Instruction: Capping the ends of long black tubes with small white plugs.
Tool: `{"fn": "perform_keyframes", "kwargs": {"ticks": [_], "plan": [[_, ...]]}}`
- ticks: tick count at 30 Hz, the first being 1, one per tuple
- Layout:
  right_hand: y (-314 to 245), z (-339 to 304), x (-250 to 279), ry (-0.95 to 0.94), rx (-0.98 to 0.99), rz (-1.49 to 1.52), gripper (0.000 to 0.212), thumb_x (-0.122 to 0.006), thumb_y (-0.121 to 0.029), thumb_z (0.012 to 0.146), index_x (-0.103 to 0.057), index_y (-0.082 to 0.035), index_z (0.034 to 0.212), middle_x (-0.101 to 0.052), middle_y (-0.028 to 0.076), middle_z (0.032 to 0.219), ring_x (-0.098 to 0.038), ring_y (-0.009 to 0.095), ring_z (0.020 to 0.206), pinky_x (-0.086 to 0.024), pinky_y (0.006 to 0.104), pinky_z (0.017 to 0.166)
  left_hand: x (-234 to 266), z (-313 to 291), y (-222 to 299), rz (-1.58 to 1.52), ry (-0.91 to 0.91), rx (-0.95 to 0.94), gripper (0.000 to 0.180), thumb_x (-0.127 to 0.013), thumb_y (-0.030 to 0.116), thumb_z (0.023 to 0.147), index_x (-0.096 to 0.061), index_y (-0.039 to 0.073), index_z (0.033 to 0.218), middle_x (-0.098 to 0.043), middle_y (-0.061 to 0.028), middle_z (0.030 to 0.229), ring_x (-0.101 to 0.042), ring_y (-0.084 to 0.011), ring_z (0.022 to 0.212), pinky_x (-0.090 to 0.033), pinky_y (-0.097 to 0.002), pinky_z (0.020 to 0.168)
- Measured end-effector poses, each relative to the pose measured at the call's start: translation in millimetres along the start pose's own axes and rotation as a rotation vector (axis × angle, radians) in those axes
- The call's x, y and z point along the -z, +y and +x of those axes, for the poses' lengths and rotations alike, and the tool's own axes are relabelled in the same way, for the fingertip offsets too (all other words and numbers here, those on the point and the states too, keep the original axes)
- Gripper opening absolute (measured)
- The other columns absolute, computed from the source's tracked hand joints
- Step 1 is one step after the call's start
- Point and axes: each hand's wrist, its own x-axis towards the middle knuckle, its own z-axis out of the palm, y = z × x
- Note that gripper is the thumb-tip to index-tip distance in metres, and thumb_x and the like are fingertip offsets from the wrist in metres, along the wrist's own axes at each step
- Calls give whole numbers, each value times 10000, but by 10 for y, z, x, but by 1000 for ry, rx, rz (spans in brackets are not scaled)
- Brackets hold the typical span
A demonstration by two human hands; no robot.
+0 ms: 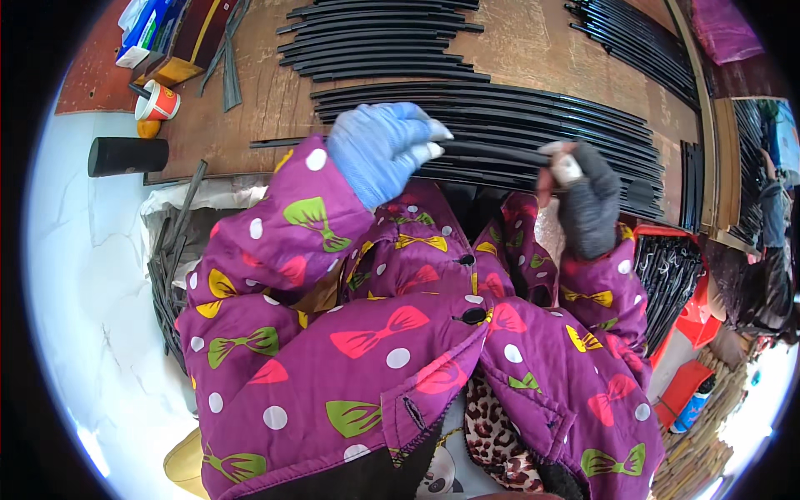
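Observation:
My left hand (382, 152), in a light blue glove with bare fingertips, is pinched closed on a thin black strip (496, 152). The strip runs level across the near edge of the table. Toward its right part, my right hand (587, 196), in a dark grey glove with white wrapping on a finger, has its thumb and finger closed on the same strip. Directly beyond both hands lies a wide row of glossy black strips (517, 108), side by side. Something pale and shiny beside my right palm is too unclear to name.
More black strips lie at the back (375, 37) and the far right (637, 46). At the left stand a paper cup (158, 102), a black cylinder (127, 157) and a box (187, 42). A red crate (658, 229) of black pieces is at the right; a person (771, 225) works beyond it.

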Motion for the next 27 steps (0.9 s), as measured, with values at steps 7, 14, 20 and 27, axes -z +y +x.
{"fn": "perform_keyframes", "kwargs": {"ticks": [7,14,20,27], "plan": [[22,5,910,148,47,167,257,-516,-248,835,-526,-10,932,-427,13,555,-356,85,412,-296,224,416,275,-366,-294,-128,26,327,162,-609,77,743,-625,12,890,-605,-81,729,-571,-149,668,-445,-272,617],[185,21,1053,87,13,237,232,-510,-228,840,-519,-18,940,-430,11,583,-370,89,443,-315,247,455,288,-419,-384,-264,-20,604,184,-629,78,743,-624,-7,906,-625,-57,763,-552,-98,673,-449,-238,624],[269,36,1009,120,12,231,191,-476,-221,866,-514,-43,922,-426,6,574,-354,86,437,-291,225,439,279,-478,-366,-311,27,635,171,-640,69,733,-627,2,889,-614,-47,749,-548,-96,675,-443,-229,622],[306,44,1098,136,22,207,207,-503,-226,851,-514,-32,924,-449,12,589,-382,92,451,-316,238,450,317,-414,-295,-153,28,385,132,-647,70,726,-642,27,851,-583,-52,728,-552,-122,692,-432,-250,628]]}}
